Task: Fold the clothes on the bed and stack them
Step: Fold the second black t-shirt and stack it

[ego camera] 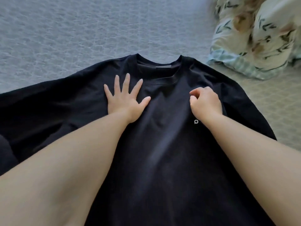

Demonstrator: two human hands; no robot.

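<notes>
T-shirt (162, 136): dark, spread flat face up on the bed (81, 30), neckline away from the person, sleeves out to both sides, small white logo (196, 122) on the chest
Left hand (125, 98): fingers spread and straight, palm pressing flat on the shirt's chest
Right hand (206, 101): fingers curled on the shirt's chest; whether they pinch cloth, I cannot tell
Pillow (254, 38): leaf-patterned, beyond the shirt's right shoulder

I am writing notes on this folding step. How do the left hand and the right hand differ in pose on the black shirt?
The left hand lies flat with fingers spread; the right hand has its fingers curled. The left hand presses left of the collar; the right hand sits to its right, near the small white logo. Both rest on the black shirt's chest.
</notes>
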